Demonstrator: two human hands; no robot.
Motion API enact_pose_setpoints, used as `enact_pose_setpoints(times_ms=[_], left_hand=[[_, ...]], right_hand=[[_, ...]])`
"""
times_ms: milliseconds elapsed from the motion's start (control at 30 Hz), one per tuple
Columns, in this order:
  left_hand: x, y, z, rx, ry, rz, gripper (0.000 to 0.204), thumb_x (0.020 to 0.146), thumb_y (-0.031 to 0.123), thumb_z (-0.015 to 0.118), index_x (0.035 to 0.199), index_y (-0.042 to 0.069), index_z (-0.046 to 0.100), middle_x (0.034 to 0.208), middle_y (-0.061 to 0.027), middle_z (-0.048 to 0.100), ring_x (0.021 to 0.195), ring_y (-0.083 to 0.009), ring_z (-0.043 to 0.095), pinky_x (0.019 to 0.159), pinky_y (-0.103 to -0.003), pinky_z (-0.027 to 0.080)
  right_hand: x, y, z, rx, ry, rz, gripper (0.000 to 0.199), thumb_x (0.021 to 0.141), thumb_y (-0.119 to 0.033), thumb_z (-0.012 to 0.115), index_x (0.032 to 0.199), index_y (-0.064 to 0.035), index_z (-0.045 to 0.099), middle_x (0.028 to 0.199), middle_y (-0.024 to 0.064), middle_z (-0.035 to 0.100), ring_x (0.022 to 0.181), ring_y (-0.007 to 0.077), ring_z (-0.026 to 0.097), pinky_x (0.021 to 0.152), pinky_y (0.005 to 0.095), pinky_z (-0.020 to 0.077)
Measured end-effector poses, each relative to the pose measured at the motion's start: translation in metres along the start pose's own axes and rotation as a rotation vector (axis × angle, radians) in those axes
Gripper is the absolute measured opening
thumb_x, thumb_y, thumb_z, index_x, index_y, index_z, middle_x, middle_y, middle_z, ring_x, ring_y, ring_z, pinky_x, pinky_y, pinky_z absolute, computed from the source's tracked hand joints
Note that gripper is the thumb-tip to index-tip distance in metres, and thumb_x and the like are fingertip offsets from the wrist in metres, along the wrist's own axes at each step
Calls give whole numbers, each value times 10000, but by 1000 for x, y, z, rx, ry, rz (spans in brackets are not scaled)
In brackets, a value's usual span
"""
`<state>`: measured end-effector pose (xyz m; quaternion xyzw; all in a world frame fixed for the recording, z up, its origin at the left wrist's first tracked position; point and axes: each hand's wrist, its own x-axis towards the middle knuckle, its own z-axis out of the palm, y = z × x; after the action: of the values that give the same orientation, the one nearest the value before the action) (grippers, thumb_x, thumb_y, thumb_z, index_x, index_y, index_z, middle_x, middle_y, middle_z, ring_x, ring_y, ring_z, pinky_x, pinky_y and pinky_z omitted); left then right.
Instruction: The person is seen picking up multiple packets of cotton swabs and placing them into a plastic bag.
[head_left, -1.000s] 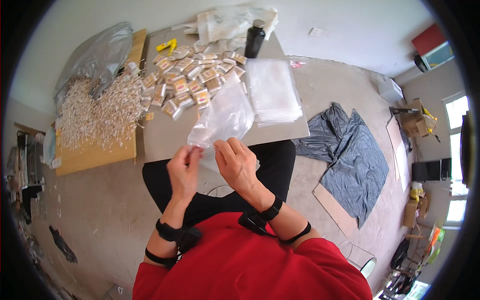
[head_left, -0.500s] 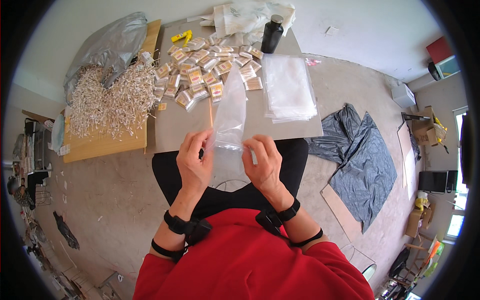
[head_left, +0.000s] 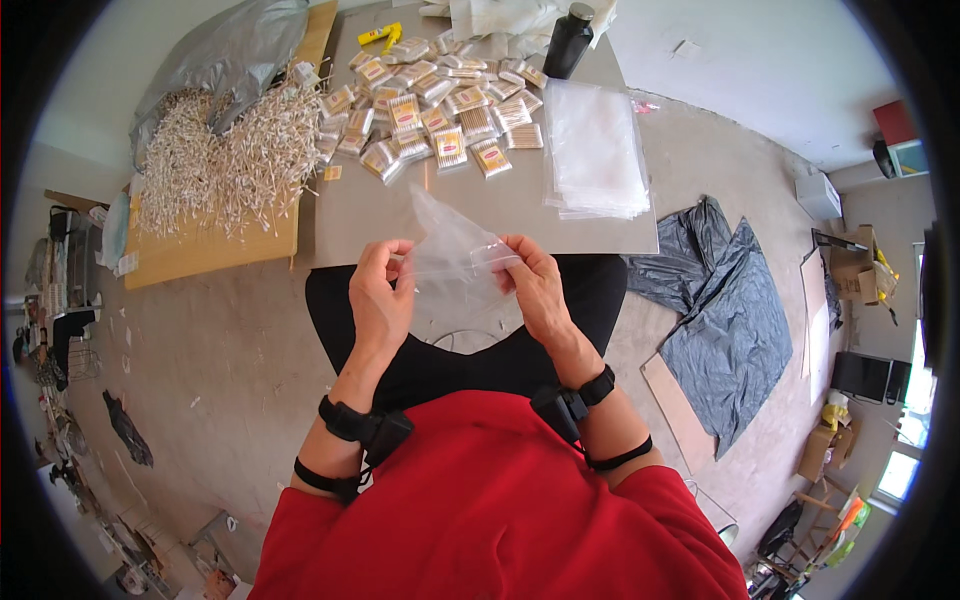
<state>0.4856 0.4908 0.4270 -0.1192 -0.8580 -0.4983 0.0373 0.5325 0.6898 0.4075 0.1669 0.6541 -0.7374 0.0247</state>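
Note:
A clear plastic bag [head_left: 445,255] hangs between my two hands, above my lap at the table's near edge. My left hand [head_left: 383,290] pinches its left side, and my right hand [head_left: 533,280] grips its right side, fingers closed. One corner of the bag points up over the grey table [head_left: 480,222]. Beyond it lies a heap of small packs of cotton swabs [head_left: 449,148], with labels on several of them. To the right of the heap is a stack of flat clear plastic bags [head_left: 597,150].
Loose cotton swabs [head_left: 225,170] cover a wooden board [head_left: 215,262] on the left, partly under a grey plastic sheet [head_left: 225,55]. A black bottle [head_left: 569,42] and a yellow object [head_left: 380,36] stand toward the back. Dark plastic sheeting [head_left: 735,330] lies on the floor at right.
My hands have spread farther apart, the right one moving rightward. The bag is wider between them, and its upright corner has dropped lower, uncovering packs behind it. The view has shifted slightly.

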Motion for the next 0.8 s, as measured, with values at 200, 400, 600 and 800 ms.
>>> enact_pose_setpoints(times_ms=[200, 400, 600, 800], left_hand=[[-3, -7, 12, -447, -77, -264, 245, 863, 18, 604, 1108, 7, 595, 931, -21, 601, 783, -87, 572, 693, -230, 465], [-13, 10, 6, -535, -341, -303, 207, 814, 39, 665, 1014, 19, 612, 755, 24, 546, 677, -48, 496, 629, -220, 431], [-23, 7, 20, 5, -139, -137, 202, 782, 61, 695, 712, 32, 508, 688, 2, 558, 594, -81, 450, 535, -247, 372], [-6, -22, 25, -244, 154, 0, 115, 807, -14, 618, 878, 9, 530, 905, -83, 619, 787, -168, 602, 663, -277, 471]], right_hand=[[-11, -20, 12, -400, 99, -244, 314, 784, -33, 598, 1095, 7, 575, 753, 64, 607, 676, 183, 596, 632, 305, 475], [-7, -3, 9, -875, 303, -421, 410, 717, 41, 596, 1121, -16, 561, 893, 143, 631, 761, 320, 619, 688, 369, 504], [-9, -8, 21, -439, 271, -502, 448, 739, 124, 456, 1155, -15, 551, 919, 130, 601, 860, 250, 595, 747, 311, 468], [-24, -13, 19, -17, -137, -135, 409, 811, 52, 467, 1208, -18, 540, 832, -1, 504, 760, 83, 484, 695, 217, 412]])
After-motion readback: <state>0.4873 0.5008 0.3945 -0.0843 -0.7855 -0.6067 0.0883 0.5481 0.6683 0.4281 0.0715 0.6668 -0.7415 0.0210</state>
